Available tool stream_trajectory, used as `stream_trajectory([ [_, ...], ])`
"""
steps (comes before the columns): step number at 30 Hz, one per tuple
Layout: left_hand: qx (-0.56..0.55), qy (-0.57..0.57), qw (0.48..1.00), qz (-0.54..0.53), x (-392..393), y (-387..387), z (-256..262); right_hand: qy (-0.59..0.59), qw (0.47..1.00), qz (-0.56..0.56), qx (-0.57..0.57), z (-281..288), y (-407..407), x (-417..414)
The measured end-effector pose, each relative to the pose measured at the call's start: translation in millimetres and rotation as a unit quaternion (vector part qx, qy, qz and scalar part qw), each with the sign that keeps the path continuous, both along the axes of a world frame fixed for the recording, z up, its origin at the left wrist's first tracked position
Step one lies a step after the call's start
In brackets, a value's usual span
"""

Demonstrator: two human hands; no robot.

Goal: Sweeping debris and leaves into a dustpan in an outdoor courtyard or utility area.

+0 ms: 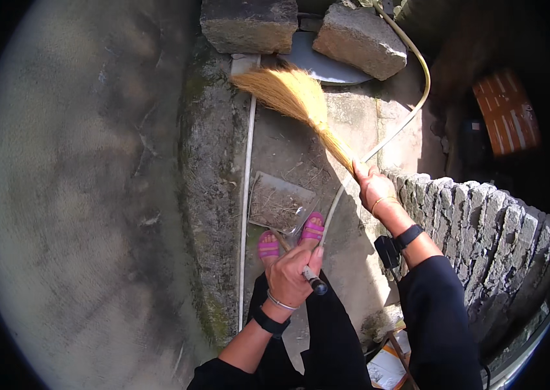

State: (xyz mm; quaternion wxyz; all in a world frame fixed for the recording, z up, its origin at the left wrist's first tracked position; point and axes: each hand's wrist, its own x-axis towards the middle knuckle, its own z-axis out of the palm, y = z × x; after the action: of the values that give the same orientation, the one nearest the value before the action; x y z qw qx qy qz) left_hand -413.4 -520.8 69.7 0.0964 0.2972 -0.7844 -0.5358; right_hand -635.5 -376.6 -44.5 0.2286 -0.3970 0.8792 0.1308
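Observation:
My right hand (pixel 374 186) is closed round the handle of a straw broom (pixel 299 97). The broom's bristles fan out to the upper left, close to a stone block and over the top part of a white pipe. My left hand (pixel 294 275) grips the long handle of a dustpan (pixel 282 202), its dark end cap sticking out beside my thumb. The dustpan rests on the ground just in front of my feet, with dry twigs and debris in it. My feet wear pink sandals (pixel 313 228).
Stone blocks (pixel 360 39) lie ahead on a grey round slab (pixel 326 61). A pale hose (pixel 419 105) curves across the ground. At left, a white pipe (pixel 247 185) runs along a rough wall (pixel 85 195). Stacked grey tiles or slabs (pixel 480 234) stand at right.

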Motion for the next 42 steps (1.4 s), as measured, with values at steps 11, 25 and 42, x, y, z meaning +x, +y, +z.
stream_trajectory([
  [11,-0.018,-0.038,0.999,-0.032,-0.5,-3.2,-5.1,-0.171,0.977,-0.125,0.003,158.7,118.9,110.5],
  [25,-0.017,-0.019,0.998,-0.053,-5.5,-3.7,-5.3,-0.125,0.988,-0.087,-0.010,45.6,3.4,76.7],
  [42,-0.008,-0.016,0.999,-0.049,-0.9,-3.7,-6.2,-0.124,0.988,-0.090,0.019,39.8,-15.2,70.8],
])
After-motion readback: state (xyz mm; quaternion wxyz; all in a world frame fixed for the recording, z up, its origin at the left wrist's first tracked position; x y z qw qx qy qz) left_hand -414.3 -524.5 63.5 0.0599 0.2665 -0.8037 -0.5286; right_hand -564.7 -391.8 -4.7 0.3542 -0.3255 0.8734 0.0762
